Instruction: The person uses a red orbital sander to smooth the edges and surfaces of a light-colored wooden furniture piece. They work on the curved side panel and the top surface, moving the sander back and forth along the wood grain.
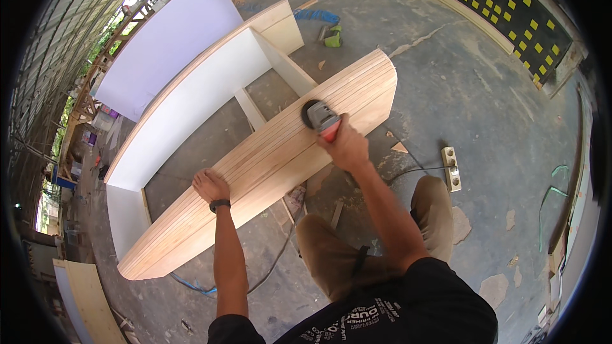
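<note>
A long, slatted wooden piece (pixel 290 153) with rounded ends lies in front of me, forming the near side of a frame. My right hand (pixel 349 146) is closed round the body of a red and grey angle grinder (pixel 324 121). The grinder's dark round disc (pixel 311 113) is over the slatted top, right of the middle; whether it presses on the wood I cannot tell. Further left, my left hand (pixel 211 186) rests on the slats near their far edge, fingers laid out and holding nothing. A dark band circles that wrist.
Behind stands a curved, white-lined board (pixel 191 108), joined by cross pieces. A lilac panel (pixel 175 44) leans beyond it. Right of my knees lies a power strip (pixel 451 169) with a cord. A green object (pixel 333 37) and blue cord (pixel 319 15) are on the floor.
</note>
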Demonstrator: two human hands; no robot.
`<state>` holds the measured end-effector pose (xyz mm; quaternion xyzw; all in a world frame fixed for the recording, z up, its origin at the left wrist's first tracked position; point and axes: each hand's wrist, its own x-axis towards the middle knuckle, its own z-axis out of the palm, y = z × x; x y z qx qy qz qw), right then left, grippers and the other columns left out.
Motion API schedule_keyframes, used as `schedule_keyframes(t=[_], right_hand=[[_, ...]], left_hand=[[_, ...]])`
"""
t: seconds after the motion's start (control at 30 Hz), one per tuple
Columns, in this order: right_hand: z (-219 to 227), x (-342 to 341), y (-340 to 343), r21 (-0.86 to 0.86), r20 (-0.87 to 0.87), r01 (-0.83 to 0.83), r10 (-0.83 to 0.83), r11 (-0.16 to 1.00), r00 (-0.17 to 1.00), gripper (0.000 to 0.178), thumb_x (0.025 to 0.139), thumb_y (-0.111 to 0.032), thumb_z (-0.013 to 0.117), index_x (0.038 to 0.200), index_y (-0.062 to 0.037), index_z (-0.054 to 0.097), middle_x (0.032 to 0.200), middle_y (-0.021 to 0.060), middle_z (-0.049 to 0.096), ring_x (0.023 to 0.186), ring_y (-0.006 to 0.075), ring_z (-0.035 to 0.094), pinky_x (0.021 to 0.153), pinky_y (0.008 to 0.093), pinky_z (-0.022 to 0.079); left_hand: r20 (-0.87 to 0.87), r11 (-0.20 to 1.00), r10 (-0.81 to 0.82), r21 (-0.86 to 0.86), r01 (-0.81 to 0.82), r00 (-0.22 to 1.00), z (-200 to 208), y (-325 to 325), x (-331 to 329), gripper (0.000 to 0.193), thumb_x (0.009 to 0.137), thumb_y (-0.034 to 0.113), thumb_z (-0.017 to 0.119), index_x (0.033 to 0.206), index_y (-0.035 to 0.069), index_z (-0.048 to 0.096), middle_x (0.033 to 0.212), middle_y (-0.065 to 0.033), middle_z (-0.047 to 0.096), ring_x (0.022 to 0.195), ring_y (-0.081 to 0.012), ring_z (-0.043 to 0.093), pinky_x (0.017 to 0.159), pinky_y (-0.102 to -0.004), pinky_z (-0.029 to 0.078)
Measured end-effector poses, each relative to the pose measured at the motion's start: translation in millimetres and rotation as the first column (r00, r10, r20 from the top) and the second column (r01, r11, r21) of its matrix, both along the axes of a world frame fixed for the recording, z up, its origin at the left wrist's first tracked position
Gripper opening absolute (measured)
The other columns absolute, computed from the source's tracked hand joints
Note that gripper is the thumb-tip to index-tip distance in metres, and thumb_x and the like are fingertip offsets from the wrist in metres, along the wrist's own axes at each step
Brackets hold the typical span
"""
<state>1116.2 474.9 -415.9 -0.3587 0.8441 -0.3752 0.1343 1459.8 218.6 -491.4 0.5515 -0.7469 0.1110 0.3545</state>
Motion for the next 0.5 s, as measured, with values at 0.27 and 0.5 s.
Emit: schedule_keyframes(t=[0.27, 0.5], right_hand=[[2, -91, 8, -0.015, -0.03, 0.22, -0.221, 0.975, 0.975, 0.074, 0.087, -0.057, 0.077, 0.121, 0.0014, 0.046, 0.099, 0.0311, 0.074, 0.096, 0.0529, 0.071, 0.083, 0.0575, 0.056], [-4, -2, -5, -0.035, 0.001, -0.004, 0.004, 0.999, 1.0, 0.071, 0.088, -0.056, 0.077, 0.121, -0.0019, 0.045, 0.097, 0.0279, 0.074, 0.09, 0.0485, 0.073, 0.081, 0.0565, 0.057]], left_hand=[[-0.03, 0.999, -0.015, -0.033, 0.014, 0.999, 4, 4, -5, 0.019, 0.104, 0.015, 0.05, 0.1, 0.001, 0.063, 0.104, -0.0167, 0.066, 0.104, -0.0385, 0.057, 0.098, -0.0512, 0.043], [-0.016, 0.999, -0.026, -0.03, 0.025, 1.0, 2, 2, -1, 0.02, 0.105, 0.015, 0.049, 0.1, 0.003, 0.064, 0.103, -0.0152, 0.066, 0.102, -0.0377, 0.057, 0.097, -0.0503, 0.043]])
